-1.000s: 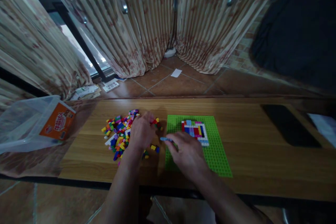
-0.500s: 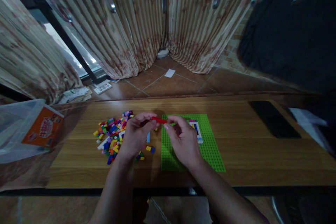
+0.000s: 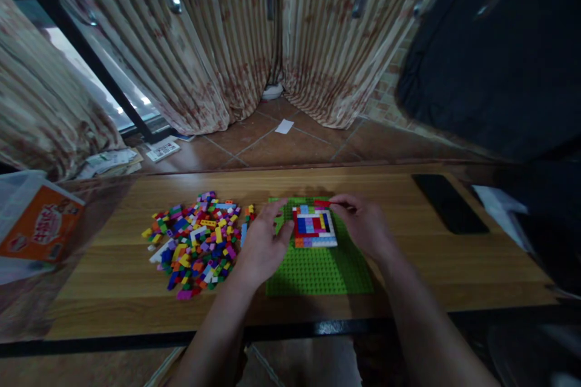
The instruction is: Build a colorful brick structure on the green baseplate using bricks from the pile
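A green baseplate (image 3: 318, 269) lies on the wooden table (image 3: 408, 260) and carries a small block of coloured bricks (image 3: 314, 227). My left hand (image 3: 263, 245) rests flat on the plate's left edge with fingers spread, next to the block. My right hand (image 3: 363, 224) pinches a red brick (image 3: 322, 202) at the far edge of the block. A loose pile of coloured bricks (image 3: 195, 242) lies to the left of my left hand.
A clear plastic bag with an orange label (image 3: 39, 227) sits at the table's left end. A black phone (image 3: 447, 202) and a white paper (image 3: 499, 205) lie at the right. Striped curtains (image 3: 254, 36) hang beyond the table over a tiled floor.
Both hands held the red brick in the air above the plate; now my right hand has carried it to the block's far edge, and my left hand lies flat on the plate.
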The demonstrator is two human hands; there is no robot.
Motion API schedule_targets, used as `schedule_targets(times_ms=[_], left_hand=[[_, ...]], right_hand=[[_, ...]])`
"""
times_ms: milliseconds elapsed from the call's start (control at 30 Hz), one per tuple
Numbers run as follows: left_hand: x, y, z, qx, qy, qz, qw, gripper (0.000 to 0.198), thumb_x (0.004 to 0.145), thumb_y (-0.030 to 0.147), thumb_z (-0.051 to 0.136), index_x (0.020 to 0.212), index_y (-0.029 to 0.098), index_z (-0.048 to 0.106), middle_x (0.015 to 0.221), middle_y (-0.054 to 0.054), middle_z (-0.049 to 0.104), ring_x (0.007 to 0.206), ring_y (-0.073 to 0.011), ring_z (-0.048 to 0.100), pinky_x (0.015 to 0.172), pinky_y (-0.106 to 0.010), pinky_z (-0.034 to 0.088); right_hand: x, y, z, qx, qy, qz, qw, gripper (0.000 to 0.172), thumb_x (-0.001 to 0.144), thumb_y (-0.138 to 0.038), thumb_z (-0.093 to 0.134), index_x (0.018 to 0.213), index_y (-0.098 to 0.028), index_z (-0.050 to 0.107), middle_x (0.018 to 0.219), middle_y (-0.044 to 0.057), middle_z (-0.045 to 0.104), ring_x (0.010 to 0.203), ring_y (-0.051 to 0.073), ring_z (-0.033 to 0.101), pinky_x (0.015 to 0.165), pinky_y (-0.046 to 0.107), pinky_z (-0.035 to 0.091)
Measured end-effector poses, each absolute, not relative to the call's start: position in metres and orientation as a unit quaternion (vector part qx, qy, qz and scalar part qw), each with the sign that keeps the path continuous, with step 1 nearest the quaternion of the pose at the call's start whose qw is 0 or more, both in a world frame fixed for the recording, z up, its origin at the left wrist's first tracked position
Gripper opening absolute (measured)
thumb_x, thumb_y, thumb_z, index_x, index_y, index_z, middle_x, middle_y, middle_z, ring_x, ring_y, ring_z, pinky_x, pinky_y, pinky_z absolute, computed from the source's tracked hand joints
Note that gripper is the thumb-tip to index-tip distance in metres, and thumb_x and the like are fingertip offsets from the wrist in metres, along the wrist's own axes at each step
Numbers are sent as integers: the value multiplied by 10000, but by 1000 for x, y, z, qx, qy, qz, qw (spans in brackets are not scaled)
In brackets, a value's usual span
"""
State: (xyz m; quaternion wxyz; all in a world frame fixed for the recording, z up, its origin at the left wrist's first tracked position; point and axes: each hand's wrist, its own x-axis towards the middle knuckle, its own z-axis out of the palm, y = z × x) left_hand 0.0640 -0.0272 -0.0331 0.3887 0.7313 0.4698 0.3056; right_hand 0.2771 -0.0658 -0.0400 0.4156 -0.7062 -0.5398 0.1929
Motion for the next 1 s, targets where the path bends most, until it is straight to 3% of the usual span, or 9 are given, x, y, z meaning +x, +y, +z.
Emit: schedule_targets(times_ms=[200, 567, 1000], left_hand=[[79, -31, -31, 800, 444, 250, 316, 458, 886, 176, 508, 1344, 165, 507, 1370, -119, 557, 1268, -245, 532, 1098, -437, 426], [88, -35, -32, 842, 422, 216, 259, 446, 925, 208, 467, 1370, 192, 498, 1359, -111, 556, 1266, -253, 522, 1076, -443, 441], [95, -40, -40, 874, 434, 166, 141, 450, 976, 258, 381, 1407, 182, 483, 1390, -134, 537, 1232, -263, 551, 1063, -417, 452]], right_hand=[[275, -62, -43, -679, -587, 200, 393, 158, 853, -271, 572, 848, -239, 726, 900, 38, 716, 865, 196, 639, 821, 355, 472], [270, -58, -42, -684, -566, 228, 399, 180, 833, -230, 567, 843, -225, 747, 845, 33, 742, 784, 178, 659, 761, 325, 488], [271, -54, -44, -690, -557, 230, 401, 168, 824, -223, 595, 819, -227, 763, 856, 37, 763, 805, 189, 684, 793, 336, 498]])
